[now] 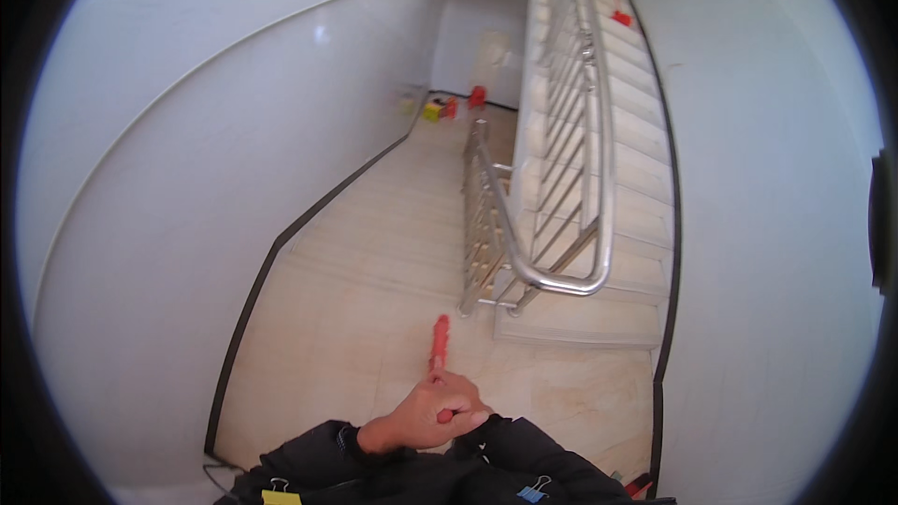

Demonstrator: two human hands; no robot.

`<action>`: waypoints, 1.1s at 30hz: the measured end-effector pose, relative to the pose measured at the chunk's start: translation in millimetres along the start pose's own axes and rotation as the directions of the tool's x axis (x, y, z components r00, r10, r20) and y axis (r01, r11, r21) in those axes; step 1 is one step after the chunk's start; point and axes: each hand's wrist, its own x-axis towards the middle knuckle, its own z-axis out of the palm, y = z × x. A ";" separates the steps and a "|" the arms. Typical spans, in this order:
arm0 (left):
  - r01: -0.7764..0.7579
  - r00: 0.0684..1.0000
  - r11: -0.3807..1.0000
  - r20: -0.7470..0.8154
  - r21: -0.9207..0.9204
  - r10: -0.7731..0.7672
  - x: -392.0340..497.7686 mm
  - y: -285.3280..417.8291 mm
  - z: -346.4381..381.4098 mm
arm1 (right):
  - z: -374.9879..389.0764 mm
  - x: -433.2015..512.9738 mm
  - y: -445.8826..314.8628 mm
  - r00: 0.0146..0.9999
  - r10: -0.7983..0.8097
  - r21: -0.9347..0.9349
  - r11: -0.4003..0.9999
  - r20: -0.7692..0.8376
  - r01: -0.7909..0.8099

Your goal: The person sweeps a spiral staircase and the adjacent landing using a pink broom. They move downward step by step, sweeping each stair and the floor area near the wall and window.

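Note:
My left hand (410, 419) is closed around a red stick-like tool (440, 344); the tool's rounded near end shows beside the thumb. My right hand (465, 387) lies against the left one, partly hidden behind it, and seems closed round the same tool lower down. The tool's far part, which looks ragged along its edges, points away from me over the beige tiled floor (337, 337). What kind of tool it is cannot be told.
Stainless-steel stair railing (572, 286) stands ahead, with pale steps (638, 224) rising at right. A red long-handled tool (621, 17) lies up the stairs. A yellow item (433, 111) and a red stool-like item (477, 97) stand at the far wall. White walls flank both sides.

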 end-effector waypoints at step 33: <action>0.273 0.620 0.959 -0.776 0.074 -0.117 -204.5 19.1 259.6 | -48.4 -106.3 -34.5 0.141 0.297 0.124 0.076 0.944 -0.989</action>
